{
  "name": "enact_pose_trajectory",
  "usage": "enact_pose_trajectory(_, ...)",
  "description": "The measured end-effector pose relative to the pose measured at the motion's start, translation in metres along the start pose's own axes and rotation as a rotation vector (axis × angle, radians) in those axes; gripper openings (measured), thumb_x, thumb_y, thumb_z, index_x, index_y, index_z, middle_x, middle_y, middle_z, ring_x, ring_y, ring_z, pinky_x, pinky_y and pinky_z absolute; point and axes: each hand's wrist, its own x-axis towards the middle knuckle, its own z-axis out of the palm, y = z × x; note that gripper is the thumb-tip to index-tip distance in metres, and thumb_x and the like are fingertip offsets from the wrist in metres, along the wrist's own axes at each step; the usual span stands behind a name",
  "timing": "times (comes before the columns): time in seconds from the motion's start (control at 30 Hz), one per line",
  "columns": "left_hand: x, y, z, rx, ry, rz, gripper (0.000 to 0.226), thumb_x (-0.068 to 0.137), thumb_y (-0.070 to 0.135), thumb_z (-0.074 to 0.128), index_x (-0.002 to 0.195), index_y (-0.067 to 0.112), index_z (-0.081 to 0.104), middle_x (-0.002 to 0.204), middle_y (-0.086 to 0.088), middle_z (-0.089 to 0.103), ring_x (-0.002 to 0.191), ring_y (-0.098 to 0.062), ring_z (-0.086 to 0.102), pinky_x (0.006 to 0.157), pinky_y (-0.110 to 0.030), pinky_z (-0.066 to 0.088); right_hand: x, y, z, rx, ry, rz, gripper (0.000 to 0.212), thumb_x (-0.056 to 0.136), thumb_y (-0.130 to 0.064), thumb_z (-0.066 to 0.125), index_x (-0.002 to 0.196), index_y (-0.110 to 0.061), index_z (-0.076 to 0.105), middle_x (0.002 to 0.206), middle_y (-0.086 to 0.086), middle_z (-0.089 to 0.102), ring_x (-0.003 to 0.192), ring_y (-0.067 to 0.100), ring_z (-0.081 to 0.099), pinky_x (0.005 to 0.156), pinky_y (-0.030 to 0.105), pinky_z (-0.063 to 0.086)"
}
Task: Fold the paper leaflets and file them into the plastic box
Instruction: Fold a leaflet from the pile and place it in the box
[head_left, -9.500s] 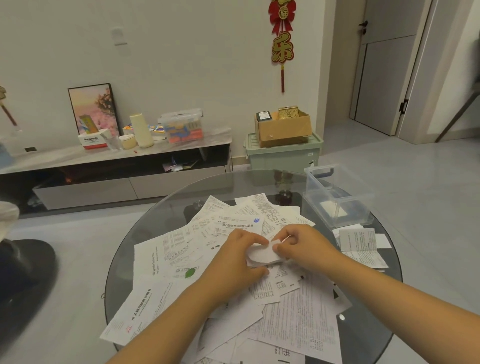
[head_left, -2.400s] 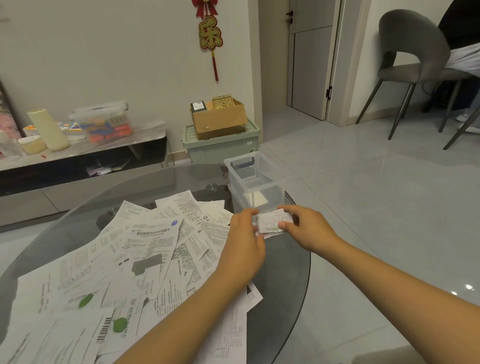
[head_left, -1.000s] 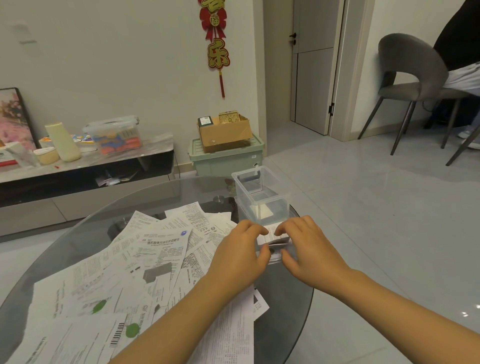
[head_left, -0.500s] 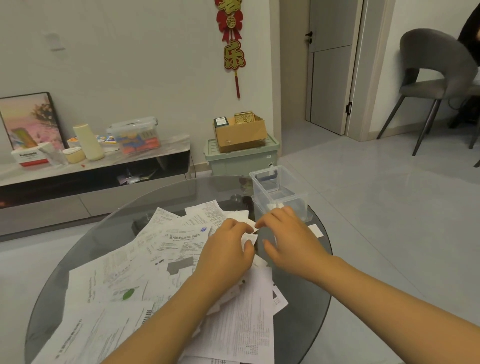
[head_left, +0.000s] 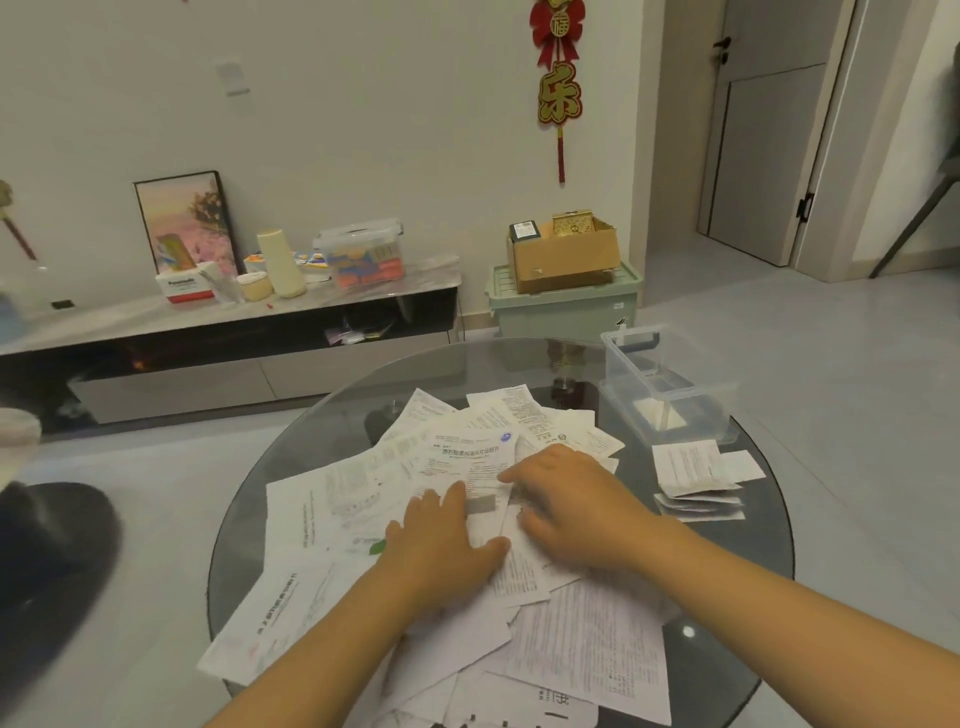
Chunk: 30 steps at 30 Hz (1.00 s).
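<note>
My left hand (head_left: 447, 545) lies flat, fingers spread, on the heap of unfolded leaflets (head_left: 363, 499) that covers the middle of the round glass table (head_left: 769, 571); my right hand (head_left: 566, 499) lies just beside it toward three o'clock, palm down and fingers fairly straight, touching the top sheets; neither hand grips any paper that I can see, though the right fingertips are blurred. One leaflet with a blue round logo (head_left: 506, 436) lies just beyond my fingers, at twelve o'clock from them; the heap runs from there down to six o'clock, near the table's edge. The clear plastic box (head_left: 670, 384) stands open at about two o'clock on the table, well apart from both hands; a pale folded sheet (head_left: 657, 415) shows inside it through the wall. Between the box and the three o'clock edge lies a small stack of folded leaflets (head_left: 696, 478), apart from the heap; beyond the table, at twelve o'clock, a cardboard carton (head_left: 566, 254) sits on a green storage bin (head_left: 566, 306); a low cabinet (head_left: 223, 332) runs along the wall at ten o'clock.
</note>
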Motion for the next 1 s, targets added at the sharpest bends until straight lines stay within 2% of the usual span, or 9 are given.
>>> enact_pose_trajectory(0.17,-0.007,0.006,0.000,-0.176,0.073,0.147,0.055,0.090,0.048,0.049,0.138,0.023,0.036,0.134,0.004,0.046,0.121,-0.014,0.043,0.104,-0.037,0.036,0.003,-0.002,0.006,-0.059,-0.055,-0.076,0.051,0.091,-0.038,0.052,0.140,-0.032,0.040,0.144,-0.011,0.037,0.134,0.011,0.023,0.111,0.029,0.015)
enact_pose_trajectory(0.27,-0.006,0.007,-0.001,-0.303,0.035,0.167,0.058,0.091,0.041,0.053,0.142,0.023,0.032,0.141,0.004,0.041,0.127,-0.013,0.040,0.104,-0.025,0.032,0.004,0.000,0.005,-0.039,-0.066,-0.078,0.041,0.092,-0.035,0.051,0.133,-0.035,0.050,0.133,-0.013,0.048,0.125,0.013,0.032,0.107,0.030,0.022)
enact_pose_trajectory(0.37,-0.002,0.007,-0.003,-0.408,0.021,0.162,0.069,0.090,0.040,0.055,0.148,0.025,0.021,0.152,0.005,0.030,0.138,-0.014,0.031,0.105,-0.025,0.027,0.004,0.001,0.003,-0.041,-0.044,-0.076,0.029,0.093,-0.039,0.052,0.120,-0.038,0.062,0.123,-0.016,0.057,0.116,0.010,0.038,0.102,0.028,0.026)
enact_pose_trajectory(0.5,-0.004,0.011,-0.006,-0.524,0.056,0.212,0.060,0.090,0.038,0.056,0.144,0.032,0.030,0.149,0.008,0.036,0.135,-0.010,0.035,0.100,-0.020,0.028,0.002,0.007,-0.006,-0.038,-0.004,-0.066,0.023,0.092,-0.039,0.055,0.111,-0.036,0.068,0.117,-0.016,0.063,0.112,0.009,0.046,0.095,0.022,0.032)
enact_pose_trajectory(0.63,-0.008,0.014,-0.015,-0.538,0.148,0.301,0.050,0.091,0.031,0.056,0.138,0.035,0.039,0.146,0.015,0.037,0.135,-0.005,0.033,0.099,-0.017,0.024,-0.005,0.021,-0.021,-0.144,0.088,-0.046,0.023,0.093,-0.036,0.054,0.111,-0.039,0.067,0.118,-0.016,0.061,0.111,0.009,0.046,0.086,0.018,0.030)
enact_pose_trajectory(0.7,-0.009,0.014,-0.021,-0.503,0.177,0.322,0.049,0.091,0.034,0.056,0.137,0.035,0.039,0.147,0.016,0.035,0.137,-0.006,0.030,0.106,-0.022,0.022,-0.009,0.028,-0.028,-0.178,0.149,-0.019,0.022,0.092,-0.033,0.057,0.109,-0.038,0.069,0.114,-0.014,0.062,0.107,0.011,0.047,0.083,0.019,0.030)
enact_pose_trajectory(0.77,-0.011,0.013,-0.024,-0.329,0.131,0.335,0.054,0.092,0.042,0.052,0.141,0.034,0.033,0.152,0.013,0.026,0.142,-0.010,0.019,0.118,-0.034,0.012,-0.012,0.033,-0.034,-0.199,0.228,-0.014,0.018,0.086,-0.026,0.066,0.100,-0.036,0.073,0.101,-0.010,0.066,0.096,0.017,0.054,0.077,0.023,0.032)
enact_pose_trajectory(0.87,-0.013,0.010,-0.017,-0.044,-0.037,0.318,0.065,0.093,0.057,0.039,0.148,0.028,0.020,0.156,0.007,0.018,0.145,-0.010,0.010,0.119,-0.043,-0.006,-0.019,0.042,-0.040,-0.248,0.358,-0.018,0.018,0.071,-0.015,0.081,0.081,-0.029,0.077,0.080,-0.007,0.069,0.076,0.021,0.060,0.067,0.027,0.038)
enact_pose_trajectory(1.0,-0.008,0.009,-0.007,0.045,-0.104,0.279,0.071,0.092,0.064,0.026,0.151,0.027,0.012,0.160,0.003,0.005,0.146,-0.012,-0.001,0.117,-0.046,-0.011,-0.028,0.043,-0.048,-0.322,0.451,0.014,0.014,0.065,-0.016,0.084,0.073,-0.022,0.074,0.078,-0.008,0.070,0.077,0.019,0.061,0.069,0.032,0.045)
